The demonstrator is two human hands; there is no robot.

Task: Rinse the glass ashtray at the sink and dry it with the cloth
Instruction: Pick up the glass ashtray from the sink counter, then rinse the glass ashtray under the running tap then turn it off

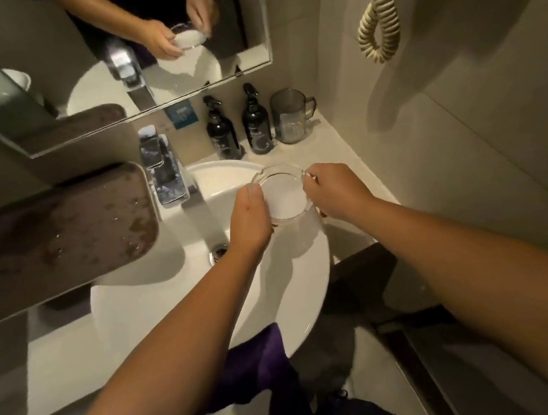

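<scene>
Fingers of the left hand [249, 217] and right hand [336, 189] grip opposite edges of the glass ashtray [283, 194], held level above the right part of the white sink [160, 300], just right of the tap [167, 175]. A purple cloth [257, 364] hangs over the sink's near rim. A wet brown tray [59, 240] sits left; two dark pump bottles [221, 131] and a grey cup [290, 115] stand behind on the table [334, 151], below the mirror [41, 63].

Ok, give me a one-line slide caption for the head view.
Both hands, left and right, hold the glass ashtray over the white sink, purple cloth draped on its near rim.
</scene>
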